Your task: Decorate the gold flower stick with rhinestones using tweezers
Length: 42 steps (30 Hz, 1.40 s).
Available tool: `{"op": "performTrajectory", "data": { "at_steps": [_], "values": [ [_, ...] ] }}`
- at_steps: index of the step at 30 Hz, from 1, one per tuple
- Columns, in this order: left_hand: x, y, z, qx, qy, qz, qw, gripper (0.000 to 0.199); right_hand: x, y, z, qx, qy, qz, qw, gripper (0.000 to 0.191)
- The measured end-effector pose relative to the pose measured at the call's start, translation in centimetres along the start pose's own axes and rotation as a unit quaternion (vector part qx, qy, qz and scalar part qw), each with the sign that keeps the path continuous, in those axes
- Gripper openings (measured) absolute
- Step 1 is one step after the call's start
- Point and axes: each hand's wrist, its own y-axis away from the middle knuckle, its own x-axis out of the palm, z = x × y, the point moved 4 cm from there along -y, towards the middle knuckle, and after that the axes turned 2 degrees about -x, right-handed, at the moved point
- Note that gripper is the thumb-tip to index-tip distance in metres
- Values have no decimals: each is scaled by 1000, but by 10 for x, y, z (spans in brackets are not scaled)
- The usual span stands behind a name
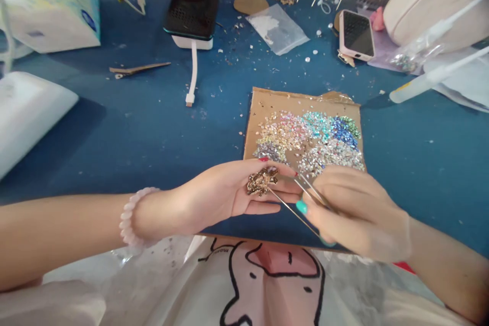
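Observation:
An ornate bronze-coloured ornament (262,181) on a thin metal stick (292,210) rests on the palm and fingers of my left hand (233,188), which is turned up with its fingers stretched out. My right hand (355,209) is closed round metal tweezers (311,189), their tips near my left fingertips. The stick's far end reaches under my right hand, where its hold is hidden. Behind both hands lies a cardboard sheet (260,102) bearing piles of small rhinestones (319,125) in pink, yellow, turquoise, blue, green and silver.
A black phone (194,2) on a white block with a cable, a hair clip (139,69), a plastic bag (277,29) and a pink phone (357,34) lie farther back. White objects stand left; a glue-like tube (420,81) is at right. Upright sticks line the back.

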Motion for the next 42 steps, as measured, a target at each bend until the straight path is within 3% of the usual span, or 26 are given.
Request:
{"op": "performTrajectory", "data": {
  "at_steps": [3, 5, 10, 19, 28, 31, 36, 39, 42],
  "values": [
    [-1, 1, -2, 19, -40, 15, 999, 22, 3, 4, 10, -116, 32, -33, 992, 8],
    [-3, 2, -1, 28, -76, 12, 997, 28, 7, 6, 15, -178, 56, -7, 982, 2],
    [-6, 1, -2, 56, -126, 12, 990, 36, 8, 7, 19, -207, 96, 4, 974, 12],
    [-7, 0, -3, 74, -135, 32, 988, 44, 16, 12, 13, -120, 70, 58, 989, 21],
    [-1, 5, -8, 106, -155, 43, 981, 50, 18, 4, 2, 19, -78, 138, 987, 29],
    [0, 6, -9, 117, -184, 52, 975, 56, 20, 6, -3, 108, -183, 195, 958, 31],
    [2, 7, -11, 145, -202, 80, 965, 62, 23, 16, -9, 290, -323, 230, 871, 35],
    [2, 6, -12, 146, -215, 74, 963, 57, 20, 15, -8, 304, -367, 223, 850, 34],
    [1, 6, -14, 152, -256, 46, 953, 51, 18, 10, -6, 292, -378, 220, 851, 35]
  ]
}}
